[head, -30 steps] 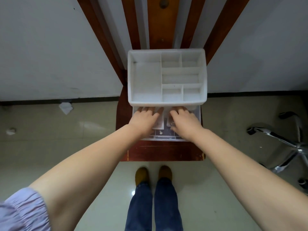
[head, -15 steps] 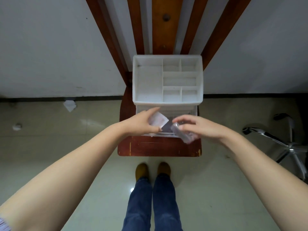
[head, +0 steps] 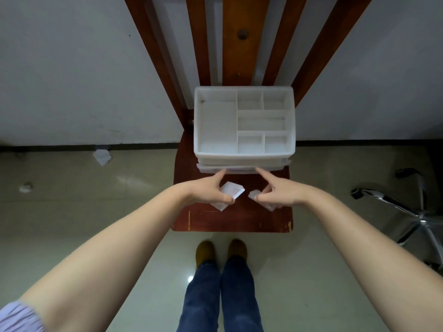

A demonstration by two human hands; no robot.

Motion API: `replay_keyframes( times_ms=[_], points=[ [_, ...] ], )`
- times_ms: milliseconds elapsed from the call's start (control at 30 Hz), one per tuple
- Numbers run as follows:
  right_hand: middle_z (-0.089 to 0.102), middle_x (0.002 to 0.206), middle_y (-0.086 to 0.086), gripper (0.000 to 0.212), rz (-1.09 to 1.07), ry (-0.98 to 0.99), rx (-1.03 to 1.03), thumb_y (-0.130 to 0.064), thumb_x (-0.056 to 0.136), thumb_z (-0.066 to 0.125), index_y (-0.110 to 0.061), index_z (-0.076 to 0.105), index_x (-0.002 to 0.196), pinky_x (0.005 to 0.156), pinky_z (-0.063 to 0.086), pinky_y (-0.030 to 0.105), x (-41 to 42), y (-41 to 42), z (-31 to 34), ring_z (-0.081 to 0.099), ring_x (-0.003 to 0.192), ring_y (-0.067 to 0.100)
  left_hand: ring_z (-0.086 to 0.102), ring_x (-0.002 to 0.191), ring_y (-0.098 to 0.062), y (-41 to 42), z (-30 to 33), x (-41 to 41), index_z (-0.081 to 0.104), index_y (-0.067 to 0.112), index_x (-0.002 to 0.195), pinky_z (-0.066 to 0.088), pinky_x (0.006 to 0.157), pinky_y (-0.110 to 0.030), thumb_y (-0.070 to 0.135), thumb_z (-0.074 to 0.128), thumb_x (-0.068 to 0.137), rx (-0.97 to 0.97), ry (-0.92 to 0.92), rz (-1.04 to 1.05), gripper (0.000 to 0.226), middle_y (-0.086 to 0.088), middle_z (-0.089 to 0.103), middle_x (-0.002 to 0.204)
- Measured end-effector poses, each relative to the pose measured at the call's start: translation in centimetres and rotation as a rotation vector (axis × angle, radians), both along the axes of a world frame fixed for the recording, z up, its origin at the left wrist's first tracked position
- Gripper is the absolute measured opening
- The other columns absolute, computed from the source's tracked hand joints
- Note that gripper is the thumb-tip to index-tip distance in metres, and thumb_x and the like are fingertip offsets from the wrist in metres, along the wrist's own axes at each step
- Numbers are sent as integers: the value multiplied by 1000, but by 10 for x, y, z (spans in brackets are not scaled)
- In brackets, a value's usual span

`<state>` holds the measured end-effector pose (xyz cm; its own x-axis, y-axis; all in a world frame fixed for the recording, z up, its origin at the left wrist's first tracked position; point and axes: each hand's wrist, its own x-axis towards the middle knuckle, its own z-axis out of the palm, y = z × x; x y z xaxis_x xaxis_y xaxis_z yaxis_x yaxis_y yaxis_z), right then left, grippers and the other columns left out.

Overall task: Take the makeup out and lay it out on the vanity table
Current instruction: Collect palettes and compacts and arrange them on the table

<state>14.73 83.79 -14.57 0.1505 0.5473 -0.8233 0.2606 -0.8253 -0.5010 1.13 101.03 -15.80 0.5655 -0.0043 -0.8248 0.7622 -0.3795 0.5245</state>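
Now packet [head: 230, 193] inside left grip [head: 211, 191]

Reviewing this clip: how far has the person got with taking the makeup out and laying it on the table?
Done: two items are out of the white plastic organizer. In hand: the left hand holds a flat white packet, the right hand a small clear case, both index fingers at the clear drawer front. Left: nothing lies on the brown wooden surface yet.

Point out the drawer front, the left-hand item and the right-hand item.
drawer front [head: 242, 169], head view, middle of its clear edge
left-hand item [head: 233, 190], head view, white top face
right-hand item [head: 254, 194], head view, exposed near end
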Motion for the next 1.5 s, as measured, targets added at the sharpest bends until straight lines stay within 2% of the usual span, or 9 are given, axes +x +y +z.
replay_keyframes(
  times_ms=[200,300,467,633,800,1033,1167,1333,1500],
  points=[
    [62,113,6,85,161,-229,1,-39,81,60,-26,12,149,90,48,32,15,26,-9,59,101,20,39,131,-24,13,-6,18,7,20,151,35,106,-31,32,66,81,164,-71,-60,92,-8,34,148],
    [55,124,4,69,142,-333,118,-38,80,62,-20,32,140,93,46,32,-3,27,5,53,112,20,32,136,-28,12,3,1,8,28,150,32,110,-36,37,67,79,209,-122,-33,93,-13,29,149],
    [55,113,0,34,72,-536,567,-30,84,63,-16,52,113,82,39,24,-41,54,43,51,106,17,37,125,-29,26,56,-50,23,25,145,37,101,-37,34,67,79,551,-351,342,80,-13,39,131],
    [56,115,2,35,282,-651,823,-32,83,64,-14,55,111,84,43,32,-71,116,84,50,109,21,38,122,-30,46,110,-123,27,21,143,40,99,-39,33,66,79,794,-365,519,76,-12,39,128],
    [57,118,6,35,607,-692,1039,-28,81,66,-11,56,110,80,48,37,-130,146,119,51,108,30,40,118,-26,4,149,-217,27,22,142,43,96,-39,35,65,80,975,-257,738,74,-8,39,127],
    [60,101,16,25,1146,-466,1337,-19,76,60,-9,53,99,62,54,44,-281,124,153,57,87,42,42,121,-29,-133,179,-373,28,21,143,39,98,-33,33,64,81,1100,32,1107,74,-8,40,131],
    [61,89,10,29,1452,-301,1459,-36,72,48,-18,43,95,52,54,34,-388,78,159,59,71,36,38,126,-30,-246,185,-450,27,20,145,38,102,-34,31,65,79,1099,179,1379,77,-10,39,133],
    [64,98,11,42,1728,-48,1546,-29,69,70,-17,45,100,61,54,32,-516,-27,163,62,80,35,37,127,-28,-407,188,-518,26,22,145,40,100,-33,34,66,80,1118,385,1660,77,-9,36,135],
    [64,100,9,40,1891,183,1630,-44,73,46,-17,45,103,65,56,35,-624,-170,160,64,87,33,39,124,-26,-592,189,-567,29,23,142,39,98,-31,32,65,79,1110,555,1861,73,-6,37,132]
  ],
)
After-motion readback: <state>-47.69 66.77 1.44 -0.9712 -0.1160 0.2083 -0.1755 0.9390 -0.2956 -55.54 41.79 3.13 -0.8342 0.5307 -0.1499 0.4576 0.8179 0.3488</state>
